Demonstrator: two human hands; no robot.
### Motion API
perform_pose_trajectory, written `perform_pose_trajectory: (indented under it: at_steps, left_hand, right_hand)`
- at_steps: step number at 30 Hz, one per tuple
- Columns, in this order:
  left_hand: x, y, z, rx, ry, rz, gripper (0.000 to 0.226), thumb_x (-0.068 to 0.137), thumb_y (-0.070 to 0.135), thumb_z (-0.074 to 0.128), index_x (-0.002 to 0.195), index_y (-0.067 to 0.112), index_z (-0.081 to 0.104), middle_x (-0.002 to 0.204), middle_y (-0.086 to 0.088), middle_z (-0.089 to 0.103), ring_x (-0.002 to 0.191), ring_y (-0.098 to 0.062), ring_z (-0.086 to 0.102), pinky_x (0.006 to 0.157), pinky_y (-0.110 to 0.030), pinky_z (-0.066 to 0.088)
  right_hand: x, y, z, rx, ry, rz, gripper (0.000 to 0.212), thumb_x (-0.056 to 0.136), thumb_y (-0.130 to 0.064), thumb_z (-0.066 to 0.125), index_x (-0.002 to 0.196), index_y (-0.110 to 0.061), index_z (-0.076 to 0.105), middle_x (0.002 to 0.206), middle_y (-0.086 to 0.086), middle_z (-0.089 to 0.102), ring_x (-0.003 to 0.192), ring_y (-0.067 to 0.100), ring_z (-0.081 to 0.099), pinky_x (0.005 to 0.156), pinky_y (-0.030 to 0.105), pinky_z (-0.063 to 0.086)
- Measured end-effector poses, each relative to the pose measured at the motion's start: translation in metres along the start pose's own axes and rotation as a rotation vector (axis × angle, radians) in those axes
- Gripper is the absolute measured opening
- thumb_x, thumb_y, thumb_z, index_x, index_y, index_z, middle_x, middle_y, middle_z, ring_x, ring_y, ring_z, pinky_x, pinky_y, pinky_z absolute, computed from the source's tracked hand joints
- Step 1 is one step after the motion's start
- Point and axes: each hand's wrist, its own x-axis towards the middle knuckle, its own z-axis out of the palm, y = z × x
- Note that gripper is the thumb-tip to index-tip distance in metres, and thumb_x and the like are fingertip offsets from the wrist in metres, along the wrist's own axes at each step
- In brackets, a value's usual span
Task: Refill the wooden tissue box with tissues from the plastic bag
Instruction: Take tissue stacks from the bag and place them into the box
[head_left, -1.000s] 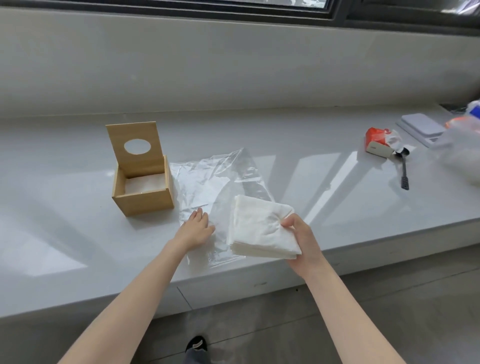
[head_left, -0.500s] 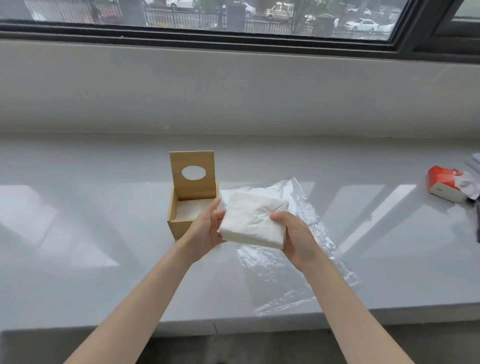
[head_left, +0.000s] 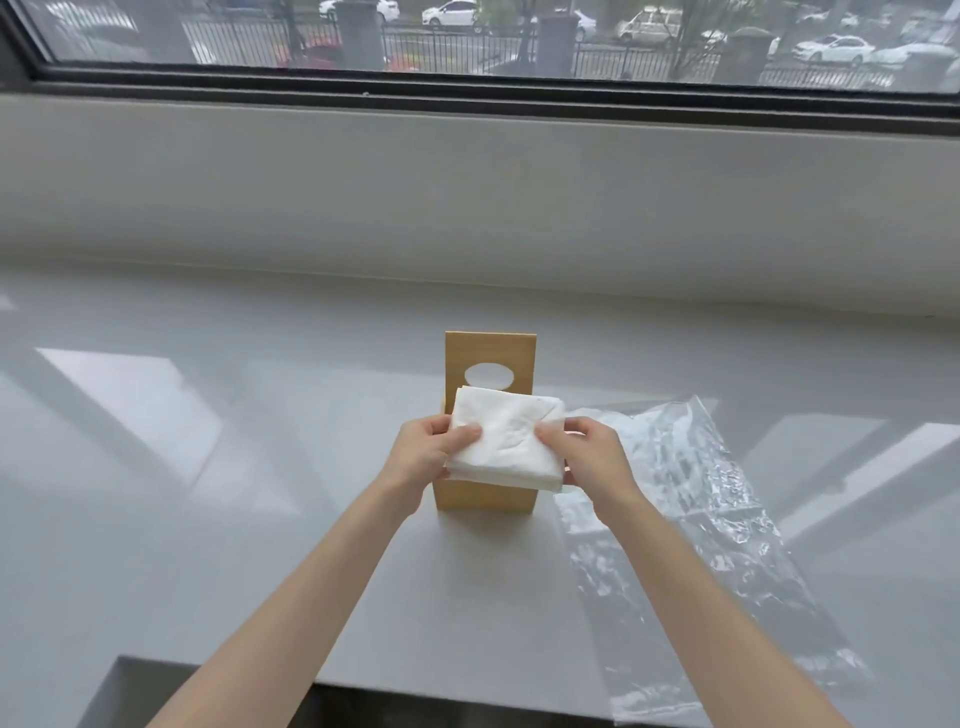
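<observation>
A white stack of folded tissues (head_left: 506, 441) hangs right over the open wooden tissue box (head_left: 485, 499), held at both sides. My left hand (head_left: 423, 457) grips its left edge, my right hand (head_left: 589, 457) its right edge. The box's lid (head_left: 491, 358), with an oval hole, stands upright behind the stack. The stack hides the inside of the box. The clear plastic bag (head_left: 691, 519) lies flat and crumpled on the ledge to the right of the box.
All of this sits on a wide grey window ledge (head_left: 208, 493), with a low wall and a window (head_left: 467, 41) behind it. The ledge's front edge (head_left: 218, 667) runs close to my forearms.
Both hands carried the tissue stack left from the plastic bag to above the box. My left hand left the bag and took the stack's left side. The view shifted so the box is centred.
</observation>
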Motion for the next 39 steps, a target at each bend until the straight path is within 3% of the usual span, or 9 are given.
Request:
perform_pose_trajectory:
  at_steps: [4,7,10,13,19,28,31,35,39]
  left_hand:
    - [0.012,-0.003,-0.002,0.142,0.109,0.004,0.019,0.083,0.017,0.066,0.092,0.001,0.070,0.076,-0.004,0.066,0.058,-0.009,0.062,0.048,-0.017,0.045]
    - [0.018,-0.002,0.002,0.353,0.237,0.080,0.022,0.080,0.020,0.067,0.094,0.003,0.067,0.081,-0.007,0.064,0.076,-0.020,0.058,0.065,-0.029,0.047]
    - [0.019,-0.002,0.007,0.461,0.316,0.120,0.042,0.078,0.026,0.069,0.115,0.018,0.051,0.086,-0.007,0.066,0.086,-0.024,0.060,0.077,-0.039,0.054]
    - [0.024,-0.004,0.009,0.578,0.369,0.130,0.036,0.080,0.027,0.064,0.108,0.015,0.044,0.081,-0.007,0.066,0.085,-0.029,0.061,0.074,-0.041,0.050]
    - [0.031,-0.008,0.009,0.777,0.380,0.185,0.018,0.083,0.027,0.060,0.096,0.014,0.059,0.083,-0.007,0.069,0.078,-0.026,0.057,0.061,-0.028,0.039]
    - [0.035,0.001,0.010,1.073,0.310,0.173,0.022,0.088,0.027,0.052,0.106,0.020,0.063,0.101,-0.007,0.069,0.098,-0.030,0.060,0.075,-0.034,0.047]
    - [0.036,0.004,0.006,1.012,0.275,0.153,0.019,0.087,0.023,0.053,0.103,0.020,0.063,0.099,-0.007,0.068,0.094,-0.029,0.059,0.070,-0.032,0.044]
    - [0.041,0.003,-0.006,0.790,0.227,0.111,0.007,0.089,0.021,0.050,0.094,0.018,0.047,0.076,-0.007,0.061,0.071,-0.025,0.050,0.063,-0.033,0.039]
    - [0.042,0.001,-0.006,0.831,0.212,0.146,0.002,0.092,0.019,0.043,0.094,0.020,0.045,0.057,0.001,0.046,0.065,-0.026,0.044,0.059,-0.033,0.036]
  right_hand:
    - [0.017,-0.003,0.009,-0.128,0.044,0.015,0.010,0.080,-0.018,0.059,0.086,-0.015,0.066,0.092,0.009,0.069,0.091,0.029,0.067,0.085,0.050,0.056]
    - [0.025,-0.004,0.012,-0.196,0.028,0.047,0.017,0.079,-0.010,0.049,0.078,-0.013,0.066,0.085,0.006,0.065,0.086,0.028,0.063,0.083,0.052,0.055]
    - [0.033,-0.004,0.013,-0.214,0.065,0.053,0.019,0.080,-0.010,0.054,0.097,-0.011,0.062,0.087,0.004,0.062,0.096,0.029,0.064,0.087,0.050,0.054]
    - [0.037,-0.003,0.015,-0.240,0.098,0.056,0.025,0.078,-0.014,0.060,0.100,-0.015,0.050,0.082,0.001,0.057,0.093,0.028,0.063,0.086,0.049,0.054]
    - [0.041,-0.003,0.023,-0.558,0.107,-0.119,0.008,0.082,-0.019,0.055,0.089,-0.016,0.052,0.077,0.001,0.062,0.077,0.025,0.058,0.067,0.033,0.045]
    - [0.039,-0.012,0.033,-0.962,0.084,-0.297,0.014,0.089,-0.012,0.042,0.102,-0.009,0.047,0.081,0.010,0.060,0.075,0.031,0.051,0.062,0.032,0.038]
    - [0.039,-0.011,0.031,-0.878,0.074,-0.264,0.008,0.087,-0.008,0.041,0.092,-0.012,0.045,0.083,0.011,0.063,0.076,0.032,0.053,0.062,0.032,0.038]
    - [0.042,-0.009,0.024,-0.737,0.099,-0.238,0.011,0.082,-0.002,0.041,0.078,-0.012,0.038,0.064,0.001,0.045,0.067,0.027,0.043,0.059,0.035,0.034]
    - [0.042,-0.008,0.024,-0.806,0.112,-0.324,0.015,0.085,0.001,0.041,0.083,-0.013,0.047,0.063,0.005,0.050,0.067,0.030,0.047,0.059,0.035,0.040]
